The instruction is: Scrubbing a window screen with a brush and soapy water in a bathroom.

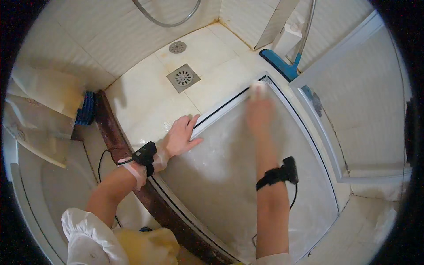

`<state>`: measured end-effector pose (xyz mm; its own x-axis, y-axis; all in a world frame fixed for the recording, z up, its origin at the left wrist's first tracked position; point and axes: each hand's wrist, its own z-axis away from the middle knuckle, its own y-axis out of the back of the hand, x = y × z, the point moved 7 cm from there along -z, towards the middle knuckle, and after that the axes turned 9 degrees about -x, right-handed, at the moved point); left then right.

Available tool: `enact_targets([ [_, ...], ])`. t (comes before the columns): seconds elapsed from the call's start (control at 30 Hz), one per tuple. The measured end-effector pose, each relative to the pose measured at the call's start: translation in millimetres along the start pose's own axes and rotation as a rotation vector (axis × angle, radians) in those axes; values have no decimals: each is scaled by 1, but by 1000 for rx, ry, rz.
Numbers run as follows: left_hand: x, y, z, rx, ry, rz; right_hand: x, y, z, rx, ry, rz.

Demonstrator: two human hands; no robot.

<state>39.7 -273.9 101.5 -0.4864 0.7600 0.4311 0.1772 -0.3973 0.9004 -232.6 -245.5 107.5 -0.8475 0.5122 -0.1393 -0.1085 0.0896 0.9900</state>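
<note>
A large framed panel (212,185) with a pale grey, translucent-looking sheet lies on the tiled floor before me. Its white frame (225,110) carries a black strip. At the frame's near-left stretch, my left hand (181,135) rests with thumb and fingers apart, touching the edge. My right hand (260,109) is at the far corner of the frame, blurred, with its fingers on a small white pad (257,87). The pad is too blurred to tell sponge from cloth. Both wrists wear black strapped devices; a clear plastic cover shows at the left one.
Two floor drains, a square one (184,78) and a round one (178,47), lie beyond the panel. A blue squeegee (281,66) leans in the right corner by a white-framed panel (318,132). A dark red stone curb (114,132) runs along the left. A shower hose (165,23) hangs above.
</note>
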Motion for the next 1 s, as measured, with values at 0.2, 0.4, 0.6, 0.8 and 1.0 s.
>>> enact_targets([
  [0.2, -4, -5, -1, 35, -1, -2, -86, -2, 39, 24, 340, -205],
  [0.4, 21, -4, -24, 33, -85, 23, 95, 7, -72, 177, -73, 42],
  [0.6, -10, 0, 4, -6, -28, -101, -89, 4, -9, -141, 264, -208],
  [0.8, 9, -4, -11, 58, -112, -28, 44, -10, -59, 102, 55, 273],
  [1.0, 3, 3, -4, 32, -61, -16, 160, 17, 24, 99, -420, 134],
])
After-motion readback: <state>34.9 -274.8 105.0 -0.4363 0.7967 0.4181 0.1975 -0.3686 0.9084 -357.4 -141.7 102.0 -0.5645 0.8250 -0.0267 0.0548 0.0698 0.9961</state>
